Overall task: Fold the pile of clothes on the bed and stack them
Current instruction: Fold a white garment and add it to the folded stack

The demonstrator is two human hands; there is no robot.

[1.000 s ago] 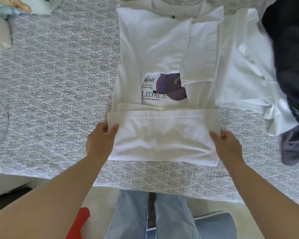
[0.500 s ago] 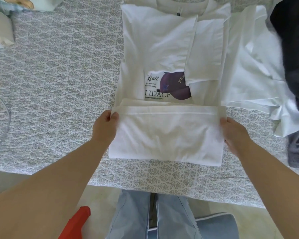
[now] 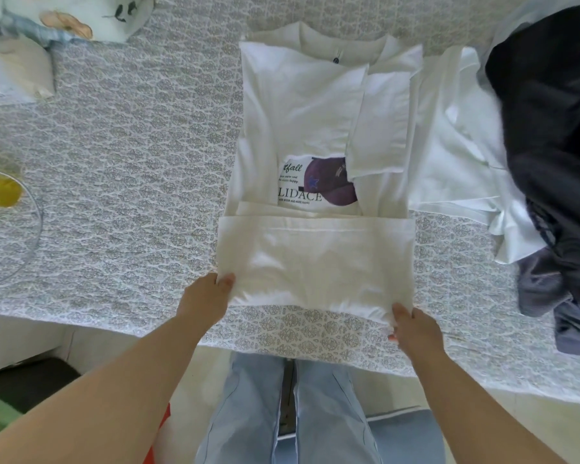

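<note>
Head view: folding the white shirt (image 3: 315,135), near hem already turned up.

The left hand (image 3: 205,298) and right hand (image 3: 412,324) each pinch a near corner of the folded band on the bed (image 3: 131,162). Next, likely carry that band far over the print. The unfolded pile (image 3: 543,135) lies right, well apart from both hands.

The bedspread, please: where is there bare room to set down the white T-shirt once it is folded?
The widest bare stretch of bedspread lies left of the white T-shirt, bordered by the pillows beyond and the clear round object at the left edge. Right of the shirt is crowded: another white garment and dark clothes. Both hands, left and right, grip the folded hem.
</note>
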